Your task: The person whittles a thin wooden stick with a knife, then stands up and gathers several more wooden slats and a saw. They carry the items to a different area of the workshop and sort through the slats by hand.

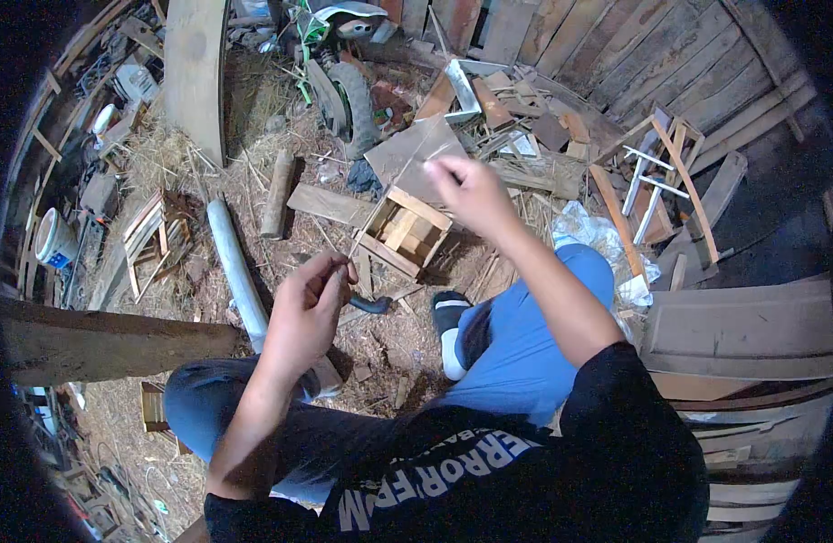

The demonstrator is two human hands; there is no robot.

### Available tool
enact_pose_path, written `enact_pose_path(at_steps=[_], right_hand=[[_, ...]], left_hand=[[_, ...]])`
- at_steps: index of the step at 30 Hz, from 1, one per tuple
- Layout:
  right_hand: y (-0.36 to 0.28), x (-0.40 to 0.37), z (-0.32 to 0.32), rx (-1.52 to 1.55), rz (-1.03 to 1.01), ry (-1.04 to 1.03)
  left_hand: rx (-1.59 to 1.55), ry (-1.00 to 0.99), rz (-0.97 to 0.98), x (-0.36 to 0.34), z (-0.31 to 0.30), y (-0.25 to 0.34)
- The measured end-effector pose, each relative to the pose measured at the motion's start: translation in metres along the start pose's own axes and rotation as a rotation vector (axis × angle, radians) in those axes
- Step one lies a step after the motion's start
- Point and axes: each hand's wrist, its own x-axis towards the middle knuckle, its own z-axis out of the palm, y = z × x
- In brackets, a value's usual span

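The left hand (312, 308) is clenched round a dark-handled tool (373, 305). The right hand (471, 192), raised beyond it and blurred, has pinched fingers; whether they grip the thin strip (389, 210) stretched between the hands I cannot tell. A wooden crate (403, 231) sits just past the left hand. A hard tug might snap the strip or jerk the tool into fingers.

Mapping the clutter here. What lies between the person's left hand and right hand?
In the head view, a small wooden crate lies between the left hand, gripping a dark tool, and right hand; a thin strip seems to span them.
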Motion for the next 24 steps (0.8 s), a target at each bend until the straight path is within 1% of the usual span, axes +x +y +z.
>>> enact_pose_path(at_steps=[1,2,3,5,6,9,12,15,16,18,21,23,24], right_hand=[[-0.001,0.008,-0.005,0.096,-0.047,0.049],[-0.003,0.006,-0.013,0.266,0.079,-0.042],[-0.02,0.005,-0.023,0.424,0.219,-0.113],[-0.049,-0.005,-0.031,0.726,0.473,-0.199],[-0.049,-0.006,-0.029,0.769,0.483,-0.21],[-0.037,-0.007,-0.024,0.8,0.459,-0.221],[-0.041,-0.012,-0.02,0.852,0.51,-0.198],[-0.047,-0.017,-0.013,0.846,0.511,-0.209],[-0.049,-0.019,-0.012,0.825,0.491,-0.212],[-0.052,-0.021,-0.009,0.784,0.449,-0.214],[-0.036,-0.019,0.006,0.575,0.234,-0.051],[-0.016,-0.022,0.014,0.281,0.028,0.034],[-0.02,-0.021,0.015,0.133,-0.074,0.077]], left_hand=[[-0.004,-0.002,0.012,-0.001,0.001,0.002],[-0.037,-0.006,0.009,-0.002,0.002,0.003],[-0.032,-0.024,-0.001,-0.001,0.001,0.002],[-0.021,-0.062,-0.033,0.0,0.0,-0.005],[-0.039,-0.098,-0.037,0.0,0.001,-0.004],[-0.088,-0.17,-0.13,-0.003,0.003,-0.006],[-0.007,-0.213,-0.133,-0.001,0.003,-0.005],[-0.049,-0.157,-0.126,0.001,0.01,-0.003],[-0.069,-0.129,-0.087,0.003,0.013,-0.008],[-0.041,-0.151,-0.057,0.004,0.011,-0.006],[-0.038,-0.148,-0.047,0.004,0.007,-0.005],[-0.035,-0.128,-0.027,0.004,0.006,-0.006],[-0.026,-0.114,-0.006,0.005,0.007,-0.008]])
